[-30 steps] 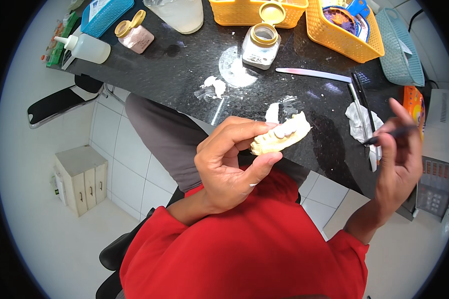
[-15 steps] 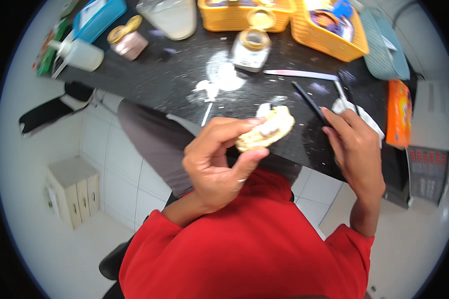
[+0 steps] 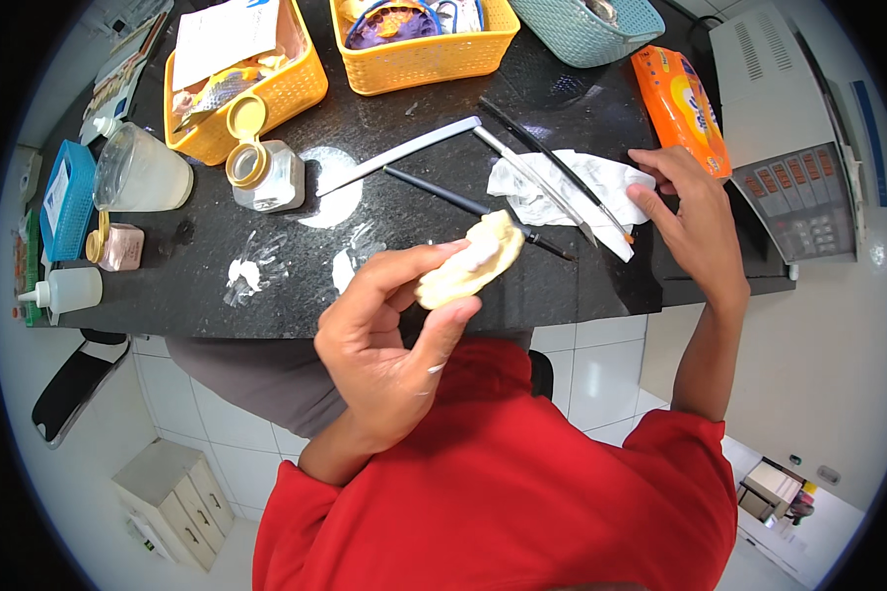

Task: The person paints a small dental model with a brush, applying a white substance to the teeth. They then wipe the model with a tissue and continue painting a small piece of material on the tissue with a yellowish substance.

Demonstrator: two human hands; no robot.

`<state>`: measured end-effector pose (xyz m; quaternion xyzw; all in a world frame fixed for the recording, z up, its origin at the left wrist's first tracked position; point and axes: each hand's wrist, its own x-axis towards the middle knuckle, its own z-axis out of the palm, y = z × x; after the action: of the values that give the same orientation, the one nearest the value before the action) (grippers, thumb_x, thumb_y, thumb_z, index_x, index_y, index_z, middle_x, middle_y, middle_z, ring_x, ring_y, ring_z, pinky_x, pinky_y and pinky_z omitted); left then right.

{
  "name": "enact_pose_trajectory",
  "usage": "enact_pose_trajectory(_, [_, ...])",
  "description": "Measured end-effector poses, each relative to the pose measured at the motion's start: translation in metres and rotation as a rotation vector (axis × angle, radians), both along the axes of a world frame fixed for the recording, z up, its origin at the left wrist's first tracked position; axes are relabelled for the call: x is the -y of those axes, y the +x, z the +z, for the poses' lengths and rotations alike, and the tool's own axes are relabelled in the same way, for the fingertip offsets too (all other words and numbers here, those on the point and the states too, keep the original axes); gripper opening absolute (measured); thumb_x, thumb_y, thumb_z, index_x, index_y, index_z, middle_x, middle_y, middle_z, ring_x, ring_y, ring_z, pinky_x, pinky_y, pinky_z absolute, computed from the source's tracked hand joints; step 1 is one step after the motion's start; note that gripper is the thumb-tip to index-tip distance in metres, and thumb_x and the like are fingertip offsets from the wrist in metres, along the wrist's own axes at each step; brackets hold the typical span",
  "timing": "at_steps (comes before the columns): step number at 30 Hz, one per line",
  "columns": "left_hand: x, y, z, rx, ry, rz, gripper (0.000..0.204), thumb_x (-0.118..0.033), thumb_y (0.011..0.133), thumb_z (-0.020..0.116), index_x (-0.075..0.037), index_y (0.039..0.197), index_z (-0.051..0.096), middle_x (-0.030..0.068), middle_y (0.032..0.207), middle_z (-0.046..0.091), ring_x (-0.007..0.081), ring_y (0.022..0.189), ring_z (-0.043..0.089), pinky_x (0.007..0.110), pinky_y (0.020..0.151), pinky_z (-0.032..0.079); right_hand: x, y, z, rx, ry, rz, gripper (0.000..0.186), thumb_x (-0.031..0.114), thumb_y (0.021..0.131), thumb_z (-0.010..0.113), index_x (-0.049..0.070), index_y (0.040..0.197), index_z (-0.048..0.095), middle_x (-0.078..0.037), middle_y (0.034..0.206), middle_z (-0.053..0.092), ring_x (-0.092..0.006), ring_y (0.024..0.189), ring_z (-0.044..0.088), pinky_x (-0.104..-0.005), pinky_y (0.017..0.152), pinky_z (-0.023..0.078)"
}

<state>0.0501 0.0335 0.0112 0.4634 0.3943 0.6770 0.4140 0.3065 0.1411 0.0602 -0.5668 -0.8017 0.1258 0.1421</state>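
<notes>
My left hand (image 3: 389,330) pinches a pale yellow dental cast (image 3: 475,258) between thumb and fingertips, above the front part of the black table. A whitish lump sits in the hollow of the cast. At the right, my right hand (image 3: 698,219) has its thumb and forefinger apart, with the thumb at the edge of a crumpled white tissue (image 3: 522,203). A thin black brush (image 3: 552,163) and a silvery metal tool (image 3: 534,175) lie across that tissue. The dark-handled tool (image 3: 434,185) lies on the table, passing behind the cast.
An opened jar with a gold lid (image 3: 278,177) stands beside spilled white powder (image 3: 333,187). Yellow baskets (image 3: 424,71) and a blue-green basket (image 3: 591,39) line the back. An orange packet (image 3: 680,108) lies at right, near a grey machine (image 3: 788,148). Bottles (image 3: 74,291) stand at left.
My right hand has let go of the dark-handled tool, which now lies on the table, and has moved to the tissue. My left hand still holds the cast. The view has shifted.
</notes>
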Motion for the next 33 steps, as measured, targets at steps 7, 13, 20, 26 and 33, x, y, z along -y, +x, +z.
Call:
enact_pose_trajectory(7, [-0.012,0.016,0.005,-0.023,-0.067,-0.044,0.029,0.003,0.076,0.072,0.007,0.103,0.061,0.0144,0.098,0.063,0.0166,0.092,0.063,0.026,0.083,0.051,0.002,0.006,-0.003,-0.363,-0.234,-0.091,0.013,0.008,0.080,0.066,0.000,0.083,0.056,-0.003,0.077,0.057,-0.0073,0.071,0.054,-0.0230,0.066,0.041])
enact_pose_trajectory(13, [-0.016,0.020,0.008,-0.098,-0.151,-0.103,0.026,-0.004,0.079,0.070,0.006,0.102,0.062,0.0132,0.096,0.066,0.0161,0.086,0.066,0.025,0.077,0.053,0.015,-0.002,-0.001,-0.777,-0.230,-0.088,0.010,0.003,0.081,0.066,-0.004,0.087,0.062,-0.004,0.080,0.059,-0.0076,0.076,0.055,-0.0205,0.067,0.043])
enact_pose_trajectory(20, [-0.022,0.031,0.010,-0.136,-0.300,-0.269,0.027,-0.009,0.081,0.070,0.004,0.103,0.063,0.0113,0.091,0.068,0.0158,0.082,0.067,0.025,0.073,0.054,0.022,-0.017,-0.003,-0.676,-0.008,0.138,0.011,0.000,0.075,0.068,-0.001,0.086,0.068,-0.009,0.080,0.063,-0.0146,0.072,0.058,-0.0230,0.063,0.044])
enact_pose_trajectory(26, [-0.027,0.035,0.011,-0.182,-0.302,-0.328,0.030,-0.011,0.078,0.073,0.003,0.103,0.064,0.0104,0.087,0.068,0.0142,0.079,0.067,0.025,0.071,0.054,0.027,-0.020,-0.005,-0.602,0.030,0.227,0.015,0.008,0.074,0.068,0.000,0.087,0.069,-0.010,0.075,0.063,-0.0165,0.065,0.058,-0.0247,0.057,0.044])
enact_pose_trajectory(33, [-0.028,0.039,0.012,-0.177,-0.305,-0.344,0.030,-0.012,0.078,0.073,0.003,0.103,0.064,0.0109,0.087,0.068,0.0144,0.078,0.067,0.025,0.069,0.055,0.029,-0.018,-0.012,-0.557,0.094,0.335,0.022,0.021,0.081,0.065,0.000,0.088,0.069,-0.011,0.078,0.064,-0.0177,0.067,0.060,-0.0259,0.056,0.045])
